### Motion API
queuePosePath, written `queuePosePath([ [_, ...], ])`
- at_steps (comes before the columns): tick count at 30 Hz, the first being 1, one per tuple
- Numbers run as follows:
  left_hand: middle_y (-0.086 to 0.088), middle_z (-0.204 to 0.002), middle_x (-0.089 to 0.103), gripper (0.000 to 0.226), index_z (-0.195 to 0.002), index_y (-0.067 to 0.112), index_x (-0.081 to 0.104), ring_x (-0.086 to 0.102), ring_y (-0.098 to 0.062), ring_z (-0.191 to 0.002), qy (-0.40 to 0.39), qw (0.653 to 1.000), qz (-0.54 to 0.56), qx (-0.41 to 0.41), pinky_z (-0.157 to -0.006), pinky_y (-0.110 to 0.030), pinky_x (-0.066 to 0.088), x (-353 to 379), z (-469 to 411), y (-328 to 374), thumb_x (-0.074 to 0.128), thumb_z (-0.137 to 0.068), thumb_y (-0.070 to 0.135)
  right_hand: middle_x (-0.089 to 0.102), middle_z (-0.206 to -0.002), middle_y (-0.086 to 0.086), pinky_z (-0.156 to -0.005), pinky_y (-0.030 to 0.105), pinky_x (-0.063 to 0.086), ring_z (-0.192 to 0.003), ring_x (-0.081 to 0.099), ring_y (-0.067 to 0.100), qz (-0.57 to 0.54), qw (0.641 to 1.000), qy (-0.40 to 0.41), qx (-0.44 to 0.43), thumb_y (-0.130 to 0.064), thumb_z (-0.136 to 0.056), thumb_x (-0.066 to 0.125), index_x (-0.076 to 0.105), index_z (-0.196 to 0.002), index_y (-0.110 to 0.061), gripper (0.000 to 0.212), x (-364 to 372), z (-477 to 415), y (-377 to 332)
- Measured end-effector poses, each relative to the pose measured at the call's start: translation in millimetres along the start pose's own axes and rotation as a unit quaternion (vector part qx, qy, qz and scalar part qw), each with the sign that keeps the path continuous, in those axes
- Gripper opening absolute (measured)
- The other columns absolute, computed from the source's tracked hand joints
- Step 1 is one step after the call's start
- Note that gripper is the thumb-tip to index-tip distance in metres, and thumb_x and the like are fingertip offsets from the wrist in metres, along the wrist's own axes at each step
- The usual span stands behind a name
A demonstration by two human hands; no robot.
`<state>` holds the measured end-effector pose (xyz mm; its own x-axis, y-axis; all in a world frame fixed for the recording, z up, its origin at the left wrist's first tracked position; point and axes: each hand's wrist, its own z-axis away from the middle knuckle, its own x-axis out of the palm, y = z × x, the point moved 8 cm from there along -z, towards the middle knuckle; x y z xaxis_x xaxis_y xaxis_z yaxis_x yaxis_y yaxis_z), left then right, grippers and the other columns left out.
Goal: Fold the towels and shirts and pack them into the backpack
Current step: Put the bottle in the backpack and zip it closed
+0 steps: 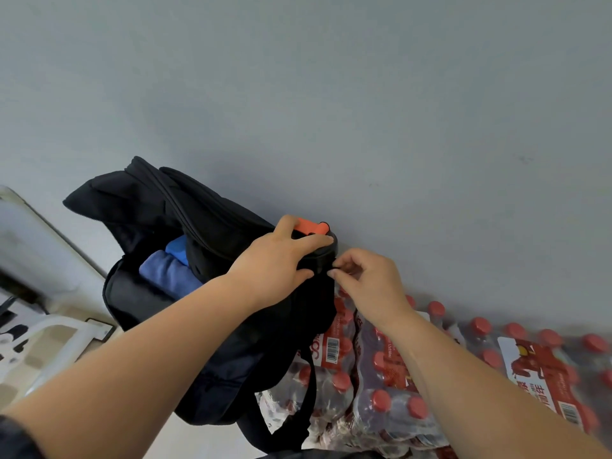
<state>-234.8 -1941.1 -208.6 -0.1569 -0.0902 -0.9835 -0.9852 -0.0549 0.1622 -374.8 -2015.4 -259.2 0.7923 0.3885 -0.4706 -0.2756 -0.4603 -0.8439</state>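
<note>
Two bare hands worked at the top of a black backpack [212, 326] that stood left of centre in the frame, leaning against a grey wall [331, 94]. The left hand [278, 260] lay flat on the bag's upper right corner, fingers spread and pressed down over the fabric, its fingertips touching an orange and black handle [313, 228] at the very top. Just to its right, the right hand [367, 279] had its thumb and forefinger pinched together on a small dark piece at the bag's edge; whether that was a zipper pull could not be told, since it was tiny and partly hidden.

The backpack's main compartment gaped open toward the upper left, its flap thrown back. Inside, folded blue cloth [169, 270] showed in two shades, a paler piece in front and a brighter one behind it, both tucked below the flap's rim. A black strap [308, 392] hung down from the bag's lower right side.

Shrink-wrapped packs of red-capped bottles [414, 376] filled the lower right of the frame, touching the bag's side. At the left edge a pale, blurred piece of furniture [33, 253] stood.
</note>
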Motion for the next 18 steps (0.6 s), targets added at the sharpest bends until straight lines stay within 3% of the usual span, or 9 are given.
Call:
queuePosePath([
  [8, -0.003, -0.157, 0.015, 0.070, -0.149, 0.057, 0.018, 0.055, -0.023, -0.103, 0.013, 1.000, 0.000, 0.012, -0.083, -0.033, 0.053, -4.1, 13.2, 3.1, 0.058, -0.096, 0.034, 0.068, -0.089, -0.014, -0.075, 0.019, 0.052, -0.086, 0.065, 0.002, -0.021, 0.999, 0.023, 0.042, -0.023, -0.087, 0.076, 0.063, -0.087, -0.035, 0.018, 8.5, 14.3, 7.0],
  [11, -0.004, -0.165, -0.003, 0.073, -0.149, 0.059, 0.009, 0.051, -0.016, -0.083, 0.020, 0.999, -0.018, 0.037, -0.072, -0.027, 0.049, -16.5, 26.2, 7.1, 0.052, -0.100, 0.029, 0.069, -0.085, -0.017, -0.074, 0.021, 0.054, -0.084, 0.067, 0.001, -0.020, 0.997, 0.039, 0.063, -0.023, -0.088, 0.076, 0.065, -0.086, -0.034, 0.015, 8.5, 21.9, 3.3],
  [13, -0.004, -0.165, 0.003, 0.070, -0.151, 0.056, 0.014, 0.048, -0.014, -0.081, 0.056, 0.996, -0.018, 0.060, -0.070, -0.026, 0.048, -31.2, 36.4, 5.3, 0.051, -0.099, 0.028, 0.070, -0.082, -0.017, -0.069, 0.015, 0.051, -0.081, 0.067, -0.002, -0.011, 0.995, 0.058, 0.077, -0.022, -0.088, 0.076, 0.068, -0.085, -0.029, 0.011, 6.9, 25.1, -0.2],
  [15, -0.005, -0.162, 0.018, 0.063, -0.150, 0.048, 0.029, 0.057, -0.018, -0.087, 0.097, 0.992, -0.002, 0.082, -0.072, -0.030, 0.052, -47.6, 48.5, -2.3, 0.056, -0.097, 0.028, 0.071, -0.083, -0.016, -0.067, 0.011, 0.047, -0.079, 0.066, -0.006, 0.005, 0.992, 0.078, 0.102, -0.021, -0.088, 0.075, 0.069, -0.086, -0.028, 0.009, 5.8, 28.5, -3.4],
  [18, -0.007, -0.154, 0.035, 0.052, -0.143, 0.032, 0.048, 0.064, -0.020, -0.089, 0.139, 0.980, 0.014, 0.140, -0.072, -0.037, 0.057, -68.0, 72.5, -17.5, 0.063, -0.093, 0.028, 0.068, -0.094, -0.018, -0.075, 0.024, 0.053, -0.087, 0.063, -0.007, 0.031, 0.981, 0.146, 0.125, -0.017, -0.088, 0.071, 0.065, -0.092, -0.033, 0.018, 5.2, 39.4, -18.8],
])
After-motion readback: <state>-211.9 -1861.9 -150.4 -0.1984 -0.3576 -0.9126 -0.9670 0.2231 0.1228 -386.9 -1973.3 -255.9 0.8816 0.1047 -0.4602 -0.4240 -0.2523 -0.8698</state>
